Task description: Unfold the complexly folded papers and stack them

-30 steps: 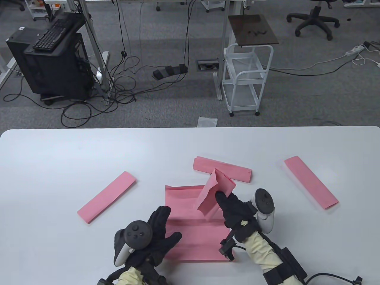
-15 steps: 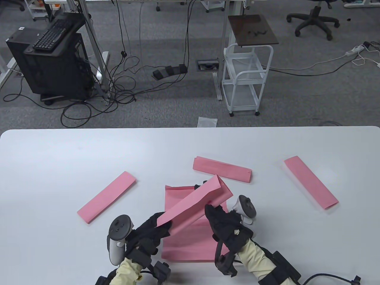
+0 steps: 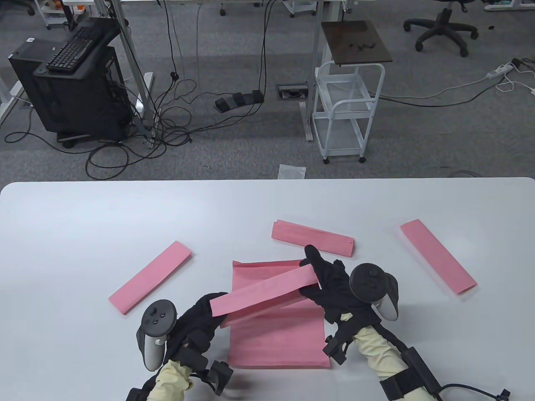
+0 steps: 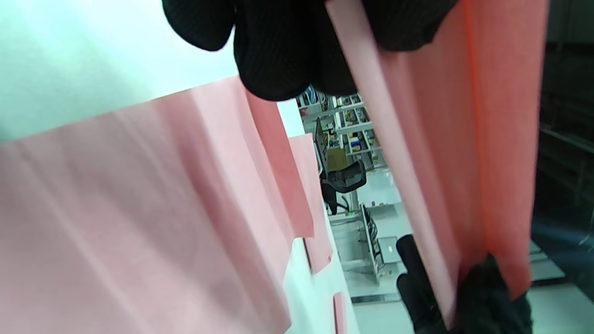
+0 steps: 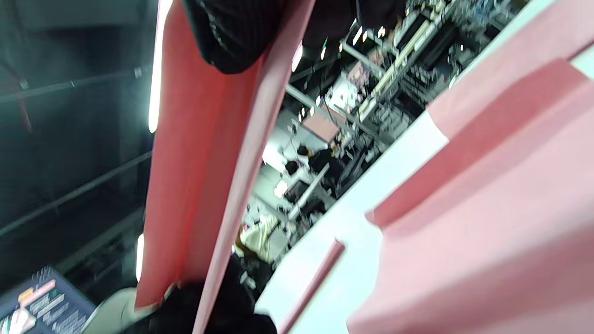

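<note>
I have my left hand (image 3: pixel 196 321) and right hand (image 3: pixel 332 280) each gripping an end of a folded pink strip (image 3: pixel 263 290), held raised between them above the unfolded pink sheet (image 3: pixel 278 338), which lies flat on the table (image 3: pixel 83 217) beneath both hands.

We see plain pink paper throughout: the held strip (image 3: pixel 263 290), the unfolded sheet (image 3: pixel 278 338), three folded strips (image 3: pixel 150 277). Our gloves (image 3: pixel 334 284) are black, sleeves (image 3: pixel 378 353) pale yellow, the worktop (image 3: pixel 83 234) white.
</note>
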### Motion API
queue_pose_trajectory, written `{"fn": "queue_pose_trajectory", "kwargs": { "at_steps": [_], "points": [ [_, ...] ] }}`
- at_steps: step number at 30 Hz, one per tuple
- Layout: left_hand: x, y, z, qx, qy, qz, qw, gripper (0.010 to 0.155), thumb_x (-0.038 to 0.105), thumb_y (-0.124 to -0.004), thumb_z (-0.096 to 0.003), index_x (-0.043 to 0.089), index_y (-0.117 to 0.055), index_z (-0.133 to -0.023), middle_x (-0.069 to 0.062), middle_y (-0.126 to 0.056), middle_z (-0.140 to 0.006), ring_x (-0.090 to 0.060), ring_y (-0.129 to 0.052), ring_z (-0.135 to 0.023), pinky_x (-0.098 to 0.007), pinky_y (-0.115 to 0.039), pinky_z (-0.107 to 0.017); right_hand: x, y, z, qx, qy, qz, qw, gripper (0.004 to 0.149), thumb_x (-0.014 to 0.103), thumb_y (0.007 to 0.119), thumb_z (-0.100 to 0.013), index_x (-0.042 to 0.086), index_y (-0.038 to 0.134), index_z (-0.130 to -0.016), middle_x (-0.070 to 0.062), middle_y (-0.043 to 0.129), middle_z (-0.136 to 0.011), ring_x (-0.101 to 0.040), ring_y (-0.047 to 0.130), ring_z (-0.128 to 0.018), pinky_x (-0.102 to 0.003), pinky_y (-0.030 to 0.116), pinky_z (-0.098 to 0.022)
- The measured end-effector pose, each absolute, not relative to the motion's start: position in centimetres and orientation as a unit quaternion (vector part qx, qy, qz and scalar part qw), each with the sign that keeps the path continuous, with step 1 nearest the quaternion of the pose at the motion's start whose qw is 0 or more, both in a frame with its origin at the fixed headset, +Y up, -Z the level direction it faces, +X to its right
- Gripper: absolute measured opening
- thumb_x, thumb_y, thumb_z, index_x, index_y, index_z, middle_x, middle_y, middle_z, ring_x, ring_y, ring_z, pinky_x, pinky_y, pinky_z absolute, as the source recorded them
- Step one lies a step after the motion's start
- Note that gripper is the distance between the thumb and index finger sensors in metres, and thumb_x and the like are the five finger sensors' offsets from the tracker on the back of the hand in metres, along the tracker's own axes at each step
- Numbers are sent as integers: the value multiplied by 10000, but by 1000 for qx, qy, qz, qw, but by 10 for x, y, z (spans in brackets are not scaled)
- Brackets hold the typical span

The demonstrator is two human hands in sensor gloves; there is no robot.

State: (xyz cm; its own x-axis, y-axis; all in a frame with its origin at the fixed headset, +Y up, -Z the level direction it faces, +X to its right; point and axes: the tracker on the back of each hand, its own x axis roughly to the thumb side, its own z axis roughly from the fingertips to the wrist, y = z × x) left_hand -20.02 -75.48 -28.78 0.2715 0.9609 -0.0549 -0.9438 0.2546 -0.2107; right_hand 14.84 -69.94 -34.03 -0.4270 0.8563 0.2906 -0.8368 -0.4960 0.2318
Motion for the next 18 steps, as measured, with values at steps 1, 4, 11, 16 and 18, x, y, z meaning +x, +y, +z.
{"fn": "queue_pose_trajectory", "kwargs": {
  "at_steps": [1,4,11,16,18],
  "points": [
    [-200,-755,-288,-102,-44,593,797,391,350,-722,-551,268,-702,-933,14,-867,-850,-246,-872,-827,-512,-617,-721,149,-700,-342,182,34,836,517,592,356,762,-488,342,542,-1037,-36,744,-856,-330,586,-927,-595,133,-753],
    [-200,-756,-290,-102,-60,556,822,390,346,-735,-545,266,-730,-927,16,-888,-835,-241,-889,-818,-510,-615,-726,154,-705,-344,151,26,820,551,378,353,742,-494,132,830,-788,-84,897,-601,-369,794,-709,-642,275,-729],
    [-196,-752,-288,-87,-56,430,897,416,375,-715,-556,319,-757,-967,-17,-912,-831,-289,-903,-812,-537,-606,-720,162,-724,-340,105,22,795,596,375,347,739,-497,58,853,-708,-97,919,-520,-380,829,-647,-655,314,-709],
    [-194,-744,-289,-91,-34,372,923,403,409,-760,-534,269,-852,-901,126,-1008,-284,-111,-1051,-304,-449,-765,-623,164,-728,-332,129,-21,809,573,373,356,741,-492,95,860,-729,-85,929,-570,-368,817,-706,-656,298,-711],
    [-195,-742,-289,-106,-25,386,916,403,400,-778,-527,242,-875,-885,134,-1002,-221,-102,-1048,-240,-430,-792,-592,165,-730,-329,135,-24,801,583,372,353,747,-488,104,868,-736,-94,930,-596,-375,802,-733,-661,281,-711]
  ]
}}
